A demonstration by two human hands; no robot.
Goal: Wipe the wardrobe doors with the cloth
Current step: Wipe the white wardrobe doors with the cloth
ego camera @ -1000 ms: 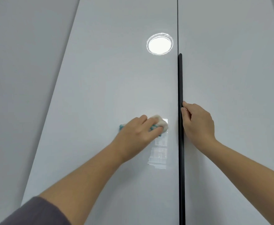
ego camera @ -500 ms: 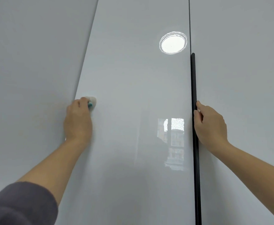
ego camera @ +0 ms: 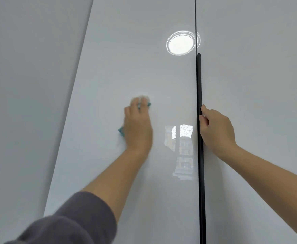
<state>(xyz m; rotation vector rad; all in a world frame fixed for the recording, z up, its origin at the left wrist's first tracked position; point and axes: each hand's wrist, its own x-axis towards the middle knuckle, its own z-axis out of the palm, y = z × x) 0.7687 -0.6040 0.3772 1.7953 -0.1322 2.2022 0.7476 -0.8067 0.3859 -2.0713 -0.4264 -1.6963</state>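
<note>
The glossy pale-grey left wardrobe door (ego camera: 126, 59) fills the middle of the view, and the right door (ego camera: 258, 67) adjoins it. My left hand (ego camera: 138, 127), blurred by motion, presses a teal and white cloth (ego camera: 121, 132) flat against the middle of the left door. Only the cloth's edges peek out, above the fingers and below the palm. My right hand (ego camera: 216, 127) grips the long black vertical handle (ego camera: 199, 81) that runs along the seam between the doors.
A plain grey wall or side panel (ego camera: 29, 85) lies left of the door's edge. The gloss reflects a round ceiling light (ego camera: 180, 43) and a window (ego camera: 181, 147) near the handle.
My left hand swept the cloth from near the handle to the door's left edge, then back towards the middle and slightly lower. The right hand has stayed on the handle.
</note>
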